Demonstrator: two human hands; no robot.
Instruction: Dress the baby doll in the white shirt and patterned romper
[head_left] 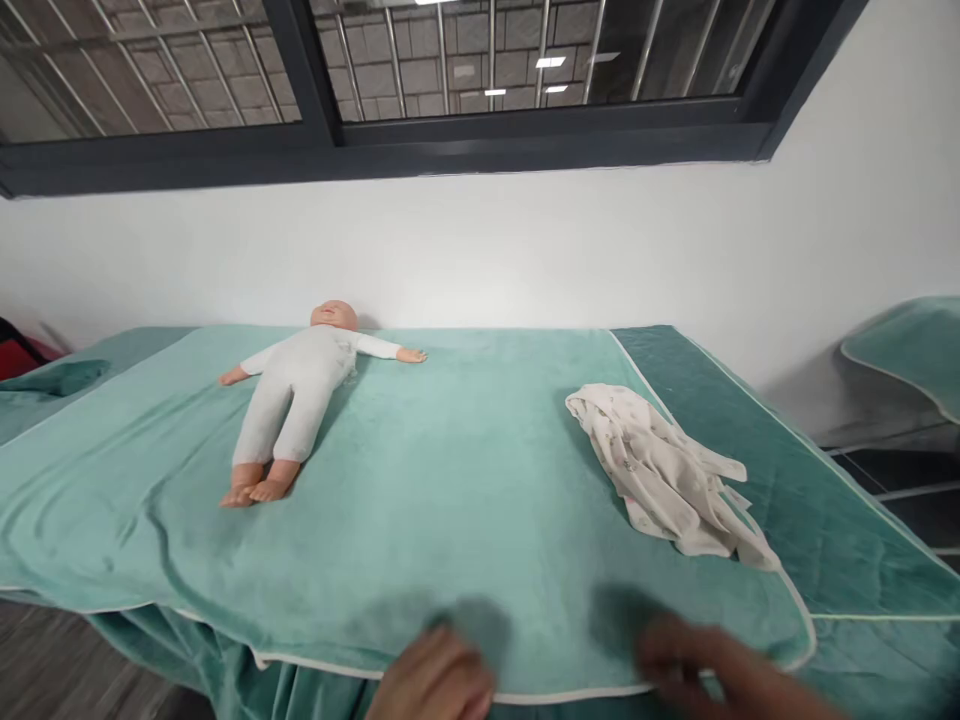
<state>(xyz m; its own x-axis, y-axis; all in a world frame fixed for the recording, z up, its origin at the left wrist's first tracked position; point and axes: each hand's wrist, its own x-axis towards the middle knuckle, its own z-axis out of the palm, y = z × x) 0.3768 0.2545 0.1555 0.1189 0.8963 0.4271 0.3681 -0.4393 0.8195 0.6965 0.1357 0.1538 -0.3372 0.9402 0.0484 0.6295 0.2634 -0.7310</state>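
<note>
At the bottom edge of the view, my left hand [439,675] is over the near border of the light green blanket [465,480]. Its fingers are curled in, and whatever they may hold is hidden. My right hand [712,665] is farther right above the same border, smeared by motion, so its grip is unclear. A baby doll [307,365] in a white bodysuit lies face up on the blanket's left part, arms spread, feet towards me. Nearest my right hand is a crumpled cream baby garment [652,470] with a small print, lying apart from both hands.
A darker green quilted cover [750,480] lies under the blanket and shows on the right. Behind the bed is a white wall [487,250] with a dark-framed window [525,145]. Another green-covered surface [907,345] stands at far right. A red and black item [16,355] is at far left.
</note>
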